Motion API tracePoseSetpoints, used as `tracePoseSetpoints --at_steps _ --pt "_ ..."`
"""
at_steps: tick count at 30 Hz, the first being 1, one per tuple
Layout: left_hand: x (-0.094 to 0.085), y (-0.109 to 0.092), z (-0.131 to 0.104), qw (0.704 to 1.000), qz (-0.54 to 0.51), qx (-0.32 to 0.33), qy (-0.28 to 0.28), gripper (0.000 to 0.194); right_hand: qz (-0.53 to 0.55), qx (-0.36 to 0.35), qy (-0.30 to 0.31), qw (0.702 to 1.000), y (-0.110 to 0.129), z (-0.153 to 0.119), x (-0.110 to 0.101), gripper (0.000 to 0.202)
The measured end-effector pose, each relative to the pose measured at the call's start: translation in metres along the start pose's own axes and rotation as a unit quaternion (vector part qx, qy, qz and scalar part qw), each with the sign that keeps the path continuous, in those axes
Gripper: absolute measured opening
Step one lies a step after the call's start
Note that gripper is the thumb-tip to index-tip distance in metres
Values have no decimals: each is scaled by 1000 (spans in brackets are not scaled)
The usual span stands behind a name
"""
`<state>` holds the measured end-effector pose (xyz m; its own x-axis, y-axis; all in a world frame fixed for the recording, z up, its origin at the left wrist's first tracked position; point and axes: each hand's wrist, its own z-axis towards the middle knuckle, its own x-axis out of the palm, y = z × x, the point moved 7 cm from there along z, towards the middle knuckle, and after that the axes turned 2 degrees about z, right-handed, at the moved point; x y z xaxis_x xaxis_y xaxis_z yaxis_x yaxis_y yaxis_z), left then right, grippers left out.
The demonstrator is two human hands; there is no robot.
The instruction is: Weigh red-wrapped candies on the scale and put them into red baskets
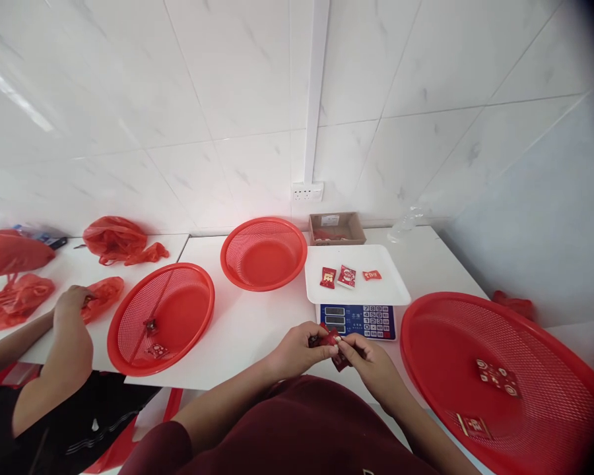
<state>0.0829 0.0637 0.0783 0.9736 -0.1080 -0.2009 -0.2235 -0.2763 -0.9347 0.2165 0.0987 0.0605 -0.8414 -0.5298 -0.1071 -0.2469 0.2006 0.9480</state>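
In front of my chest, my left hand [304, 349] is closed on small red wrapped packets [330, 338], thumb pressed on top. My right hand [369, 363] meets it, thumb and fingers pinching the same packets; a darker red one sticks out below. How many are held I cannot tell. Just beyond my hands stands a digital scale [356, 321] with a blue keypad. Its white tray [396, 287] carries a dark red packet [328, 277], a red and white packet [347, 276] and a small orange-red packet [371, 275].
A red basket [455, 323] with a few packets stands at right. Another red basket [263, 264] is behind; a third [198, 310] at left holds two packets. A cardboard box [336, 241] sits by the wall. A co-worker's arm [74, 336] reaches among red plastic bags [113, 237].
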Motion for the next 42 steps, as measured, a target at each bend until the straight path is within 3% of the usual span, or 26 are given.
tracePoseSetpoints --at_steps 4,13,17,31,42 --pt "0 2 1 1000 -1 -13 -17 34 3 13 -8 1000 3 -3 -3 48" --pt "14 1 4 1000 -7 -7 22 26 69 47 18 996 0 -12 -1 46" --pt "16 -1 5 1000 10 -4 30 27 49 43 15 998 -2 -12 -4 45" --pt "2 3 -1 999 51 2 -5 22 4 18 52 998 -8 2 6 43" --pt "2 5 -1 998 62 -4 6 19 14 22 56 998 -13 1 9 42"
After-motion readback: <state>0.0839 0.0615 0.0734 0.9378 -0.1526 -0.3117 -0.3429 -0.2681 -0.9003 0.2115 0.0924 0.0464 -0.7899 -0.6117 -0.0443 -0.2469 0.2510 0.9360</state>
